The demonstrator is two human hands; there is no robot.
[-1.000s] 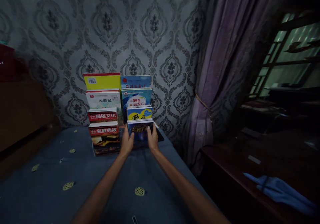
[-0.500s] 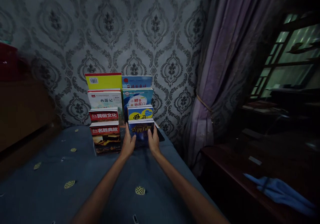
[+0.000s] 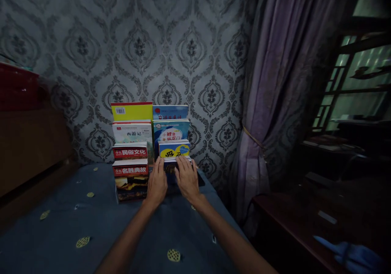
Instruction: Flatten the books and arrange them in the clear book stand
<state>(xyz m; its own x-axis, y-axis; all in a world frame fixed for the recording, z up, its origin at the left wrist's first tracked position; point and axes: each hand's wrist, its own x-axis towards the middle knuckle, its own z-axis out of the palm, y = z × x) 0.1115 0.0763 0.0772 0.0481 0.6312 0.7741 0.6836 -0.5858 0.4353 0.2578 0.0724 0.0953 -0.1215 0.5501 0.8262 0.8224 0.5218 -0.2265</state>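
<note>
Two stepped rows of upright books stand on a blue bedspread [image 3: 61,225] against the patterned wall. The left row ends in front with a red-banded book [image 3: 130,180]. The right row's front book is a dark blue one [image 3: 171,169], below a yellow-and-blue cover [image 3: 174,148]. My left hand [image 3: 157,182] lies on the dark blue book's left side, fingers stretched upward. My right hand [image 3: 187,177] rests flat over its front and top edge, fingers spread. Both hands cover most of its cover.
A wooden headboard [image 3: 27,143] with a red box [image 3: 16,87] on it stands at left. A purple curtain [image 3: 275,102] hangs at right beside a dark wooden bench [image 3: 305,221] with a blue cloth [image 3: 351,254]. A window [image 3: 360,82] is at far right.
My hands have moved from gripping the dark blue book's two sides to lying over its front, the right hand's fingers reaching its top edge. The camera has tilted slightly, shifting the scene downward.
</note>
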